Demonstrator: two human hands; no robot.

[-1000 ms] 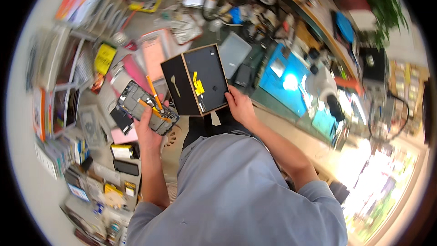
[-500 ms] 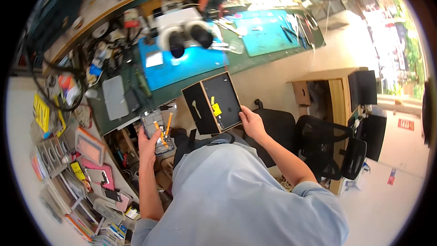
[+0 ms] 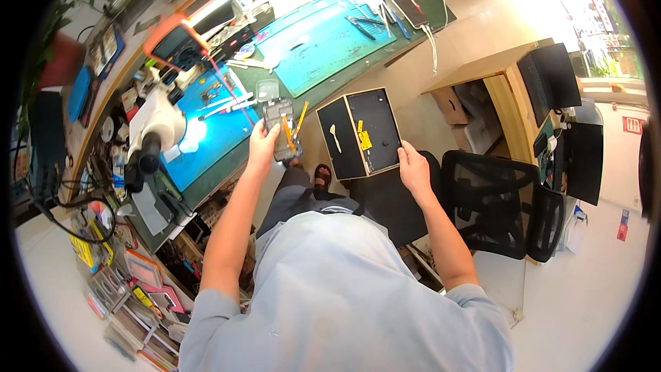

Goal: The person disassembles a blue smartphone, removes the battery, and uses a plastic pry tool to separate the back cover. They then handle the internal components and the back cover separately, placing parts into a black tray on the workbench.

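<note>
My left hand (image 3: 260, 147) grips an opened phone (image 3: 277, 109) by its side. Its inner parts face up, and orange ribbon cables (image 3: 287, 132) stick out of it. In my right hand (image 3: 414, 167) is the right edge of a shallow tray box (image 3: 379, 114) with a black inside and light brown rims. A divider splits the box in two. The left compartment holds a pale, spoon-shaped piece (image 3: 335, 136); in the right one lie yellow pieces (image 3: 365, 140) and small dark bits. Phone and box are held apart, in front of the workbench.
A white microscope (image 3: 160, 120) stands over a blue mat (image 3: 237, 145) on the bench. Pliers (image 3: 359, 27) and several tools lie by a teal mat (image 3: 303, 72). A black mesh chair (image 3: 492, 193) and a wooden desk (image 3: 506, 103) are at my right. Filled shelves (image 3: 124, 310) stand lower left.
My body and view have turned right along the bench. Both hands have moved right and the phone has come up closer to the box. The holds are the same.
</note>
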